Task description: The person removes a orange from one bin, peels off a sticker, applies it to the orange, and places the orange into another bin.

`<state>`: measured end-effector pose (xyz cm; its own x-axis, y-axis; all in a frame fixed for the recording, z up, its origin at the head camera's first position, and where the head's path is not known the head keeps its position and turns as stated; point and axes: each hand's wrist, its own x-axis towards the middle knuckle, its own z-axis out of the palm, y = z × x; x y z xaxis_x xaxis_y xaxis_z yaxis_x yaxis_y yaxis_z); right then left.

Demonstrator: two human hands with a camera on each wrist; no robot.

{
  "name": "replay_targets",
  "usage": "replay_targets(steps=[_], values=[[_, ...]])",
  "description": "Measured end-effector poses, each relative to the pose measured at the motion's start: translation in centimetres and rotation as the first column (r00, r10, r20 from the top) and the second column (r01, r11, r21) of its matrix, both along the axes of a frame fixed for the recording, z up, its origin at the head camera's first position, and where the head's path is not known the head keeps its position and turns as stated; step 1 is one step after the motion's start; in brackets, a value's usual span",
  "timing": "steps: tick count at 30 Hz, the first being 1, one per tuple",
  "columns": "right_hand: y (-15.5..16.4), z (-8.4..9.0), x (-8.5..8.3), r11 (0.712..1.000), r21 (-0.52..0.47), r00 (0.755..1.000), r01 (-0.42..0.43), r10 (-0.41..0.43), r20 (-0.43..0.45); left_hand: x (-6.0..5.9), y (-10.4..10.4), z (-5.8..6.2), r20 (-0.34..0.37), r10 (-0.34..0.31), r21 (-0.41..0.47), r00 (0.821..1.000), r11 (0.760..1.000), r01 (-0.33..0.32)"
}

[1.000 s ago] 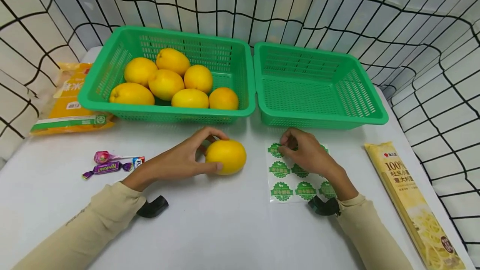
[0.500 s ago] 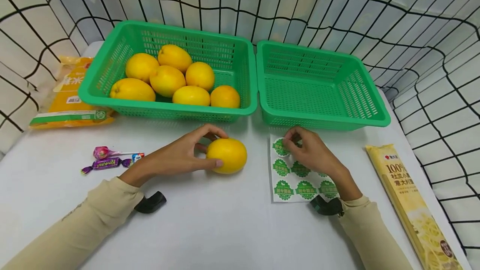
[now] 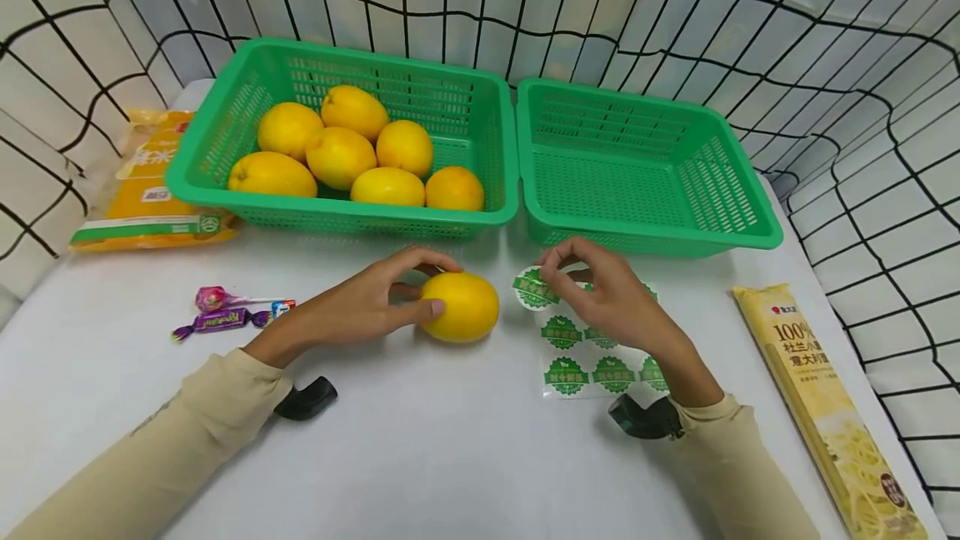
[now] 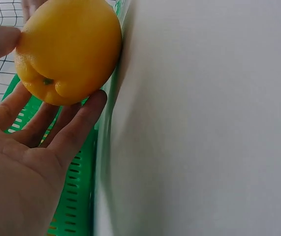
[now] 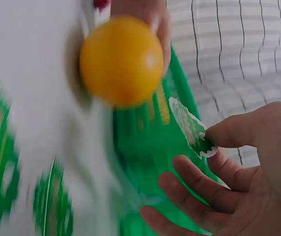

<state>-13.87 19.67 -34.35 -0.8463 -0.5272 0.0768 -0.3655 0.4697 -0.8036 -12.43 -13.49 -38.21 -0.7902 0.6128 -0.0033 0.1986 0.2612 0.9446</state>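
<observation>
Left hand (image 3: 360, 307) grips a yellow lemon (image 3: 461, 307) at frame centre, thumb and fingers curled round it, fruit resting on the white table (image 3: 450, 457); the left wrist view shows the fingers (image 4: 76, 125) cupping under the lemon (image 4: 69, 49). Right hand (image 3: 611, 298) just right of the lemon pinches a round green sticker (image 3: 534, 288) between thumb and forefinger, sticker lifted clear of the sticker sheet (image 3: 592, 361) and sitting between hand and fruit; in the right wrist view the sticker (image 5: 192, 129) hangs from the fingertips (image 5: 219, 137), other fingers loosely spread. Sheet lies flat under the right hand, several green stickers on it. Behind, upper centre-left, a green basket (image 3: 225, 140) holds six lemons; an identical right basket (image 3: 750, 215) touches it on the right. Orange packet (image 3: 142, 198) far left, candies (image 3: 225, 313) left of the left hand, pasta packet (image 3: 817, 407) along the lower right edge.
</observation>
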Motion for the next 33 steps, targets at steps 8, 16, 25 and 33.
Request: replay_targets(steps=[8,16,25,33], values=[[-4.8,0.1,0.4,0.988,-0.070,0.990,-0.137,0.134,-0.043,-0.2,-0.4,-0.3,0.023,-0.009,0.037,1.000,0.999,0.009],[-6.1,-0.5,0.8,0.992,-0.032,0.984,-0.125,0.120,-0.131,-0.4,-0.5,-0.6,0.057,0.012,0.063,0.998,0.998,-0.016],[-6.6,-0.9,0.9,0.993,-0.002,0.974,-0.114,0.112,-0.196,-0.5,-0.4,-0.5,0.057,0.015,0.052,0.998,0.999,-0.018],[-6.6,-1.1,0.9,0.995,0.020,0.968,-0.103,0.105,-0.226,-0.5,-0.3,-0.4,0.062,0.021,0.044,0.998,0.999,-0.024]])
